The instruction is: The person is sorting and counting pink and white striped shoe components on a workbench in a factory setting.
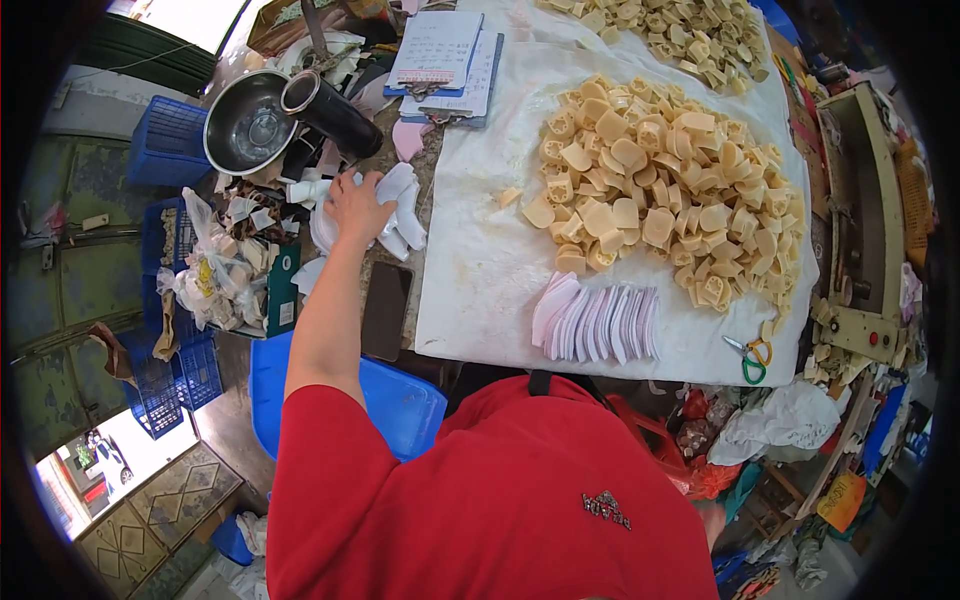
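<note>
My left hand (357,205) reaches out to the left side of the table and rests palm down on a loose heap of white curved paper pieces (398,212), fingers spread over them. My right hand is hidden below my red shirt. On the white cloth (480,280) in front of me lies a fanned row of pale pink and white sheets (598,322). Behind it spreads a big pile of cream-coloured moulded blocks (660,190).
A dark phone (386,310) lies beside my forearm. A steel bowl (248,125) and black cylinder (330,110) stand at the back left, near clipboards (445,60). Green-handled scissors (750,358) lie at the cloth's right edge. A blue stool (400,400) and crates (170,140) sit left.
</note>
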A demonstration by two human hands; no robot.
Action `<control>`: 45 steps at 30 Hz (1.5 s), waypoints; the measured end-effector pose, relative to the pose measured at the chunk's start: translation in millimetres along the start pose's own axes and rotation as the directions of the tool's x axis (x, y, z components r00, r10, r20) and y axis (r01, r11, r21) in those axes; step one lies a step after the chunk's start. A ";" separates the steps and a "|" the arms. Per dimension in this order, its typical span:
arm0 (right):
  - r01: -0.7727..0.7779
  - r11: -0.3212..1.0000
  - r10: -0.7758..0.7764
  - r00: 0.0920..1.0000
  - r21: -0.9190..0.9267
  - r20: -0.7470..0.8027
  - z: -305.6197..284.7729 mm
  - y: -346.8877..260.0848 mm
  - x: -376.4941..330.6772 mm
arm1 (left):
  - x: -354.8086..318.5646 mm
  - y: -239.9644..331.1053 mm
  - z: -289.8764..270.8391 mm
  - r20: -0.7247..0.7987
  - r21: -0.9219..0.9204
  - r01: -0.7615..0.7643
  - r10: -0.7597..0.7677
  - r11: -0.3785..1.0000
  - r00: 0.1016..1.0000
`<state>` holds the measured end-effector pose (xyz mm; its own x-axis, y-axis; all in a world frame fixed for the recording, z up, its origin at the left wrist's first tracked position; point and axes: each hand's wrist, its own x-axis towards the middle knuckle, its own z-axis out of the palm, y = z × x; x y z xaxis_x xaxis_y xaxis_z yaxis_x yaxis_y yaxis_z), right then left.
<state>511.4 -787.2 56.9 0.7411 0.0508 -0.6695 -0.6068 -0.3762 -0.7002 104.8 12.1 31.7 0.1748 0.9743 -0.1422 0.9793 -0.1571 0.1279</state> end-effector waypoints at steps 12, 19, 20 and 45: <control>0.847 0.342 -0.528 0.531 -0.407 0.662 392.5 -190.8 -74.9 | -36.6 23.0 -24.9 -0.007 -0.750 -0.044 0.058 0.660 0.998; 0.846 0.533 -0.403 0.269 -0.015 0.875 527.4 -201.8 -153.4 | -144.5 107.4 -48.5 0.271 -0.940 0.328 0.378 -0.093 0.885; 0.811 0.585 -0.372 0.298 -0.028 0.879 537.6 -201.3 -159.4 | -154.5 117.7 -48.4 0.268 -0.936 0.338 0.419 -0.100 0.868; 0.483 0.867 -0.040 0.309 -0.121 0.950 531.9 -186.5 -119.3 | -188.2 155.2 -46.0 0.386 -0.910 0.203 0.559 0.362 0.734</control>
<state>383.2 -231.0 135.5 -0.0204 0.9098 -0.4145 -0.1334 -0.4134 -0.9007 219.2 -188.2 123.5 0.7151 0.5650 -0.4117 0.2966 0.2880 0.9105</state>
